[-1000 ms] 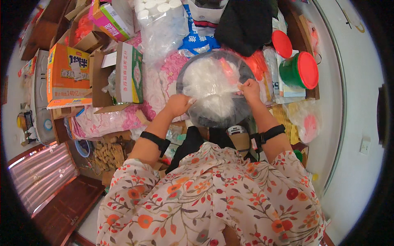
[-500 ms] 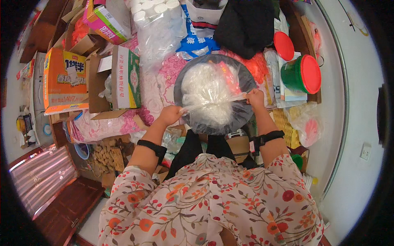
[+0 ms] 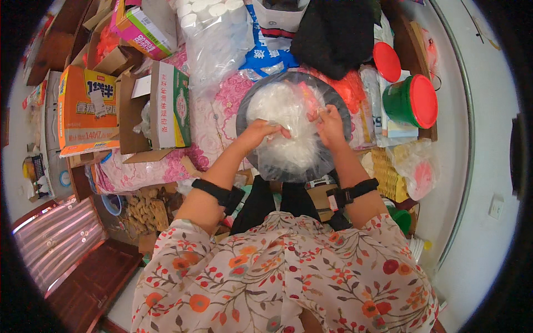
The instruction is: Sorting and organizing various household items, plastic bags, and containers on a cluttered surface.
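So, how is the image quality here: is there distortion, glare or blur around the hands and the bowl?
Head view: strong fisheye bending, with a black rim and the wall edge curving at right; even daylight, no hard shadows; the left hand and right hand are fairly sharp; the white contents of the bowl look washed out under shiny clear plastic.
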Motion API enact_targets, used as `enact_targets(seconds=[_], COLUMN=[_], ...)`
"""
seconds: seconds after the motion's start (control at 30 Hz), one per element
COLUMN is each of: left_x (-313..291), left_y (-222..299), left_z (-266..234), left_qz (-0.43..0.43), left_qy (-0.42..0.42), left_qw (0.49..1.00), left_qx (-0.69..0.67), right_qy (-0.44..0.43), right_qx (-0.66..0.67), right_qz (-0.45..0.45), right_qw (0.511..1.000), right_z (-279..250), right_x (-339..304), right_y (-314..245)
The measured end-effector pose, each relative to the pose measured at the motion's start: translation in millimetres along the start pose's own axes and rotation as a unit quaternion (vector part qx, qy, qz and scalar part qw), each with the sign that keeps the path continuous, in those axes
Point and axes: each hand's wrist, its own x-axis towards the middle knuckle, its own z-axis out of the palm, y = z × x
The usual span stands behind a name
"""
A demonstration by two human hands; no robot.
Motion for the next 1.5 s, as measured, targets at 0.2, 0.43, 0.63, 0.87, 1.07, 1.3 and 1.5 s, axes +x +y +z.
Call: enact_targets(seconds=[0.2, 0.43, 0.63, 0.87, 1.07, 1.3, 1.5], left_x=[22, 17, 19, 24, 25, 32, 26], left_y=[-10, -13, -32, -36, -49, -46, -27], left_z=[9, 11, 6, 4, 1, -1, -6], left_qz=[-0.017, -0.060, -0.101, -0.124, -0.167, -0.164, 0.051], left_qy=[-0.037, -0.033, -0.018, -0.024, -0.023, -0.027, 0.006], left_qw=[0.984, 0.986, 0.979, 0.968, 0.956, 0.961, 0.956], left_qx=[-0.173, -0.153, -0.177, -0.215, -0.241, -0.222, -0.288], right_qy=[0.018, 0.086, 0.130, 0.175, 0.188, 0.207, -0.103], right_qx=[0.176, 0.031, -0.033, -0.125, -0.149, -0.179, -0.231], right_qz=[0.081, 0.048, 0.048, -0.030, -0.020, -0.094, -0.122], right_qw=[0.981, 0.995, 0.990, 0.976, 0.970, 0.957, 0.960], right_z=[3, -5, -11, -39, -42, -68, -14], right_x=[13, 35, 50, 77, 76, 80, 28], right_y=[10, 19, 32, 46, 45, 54, -13])
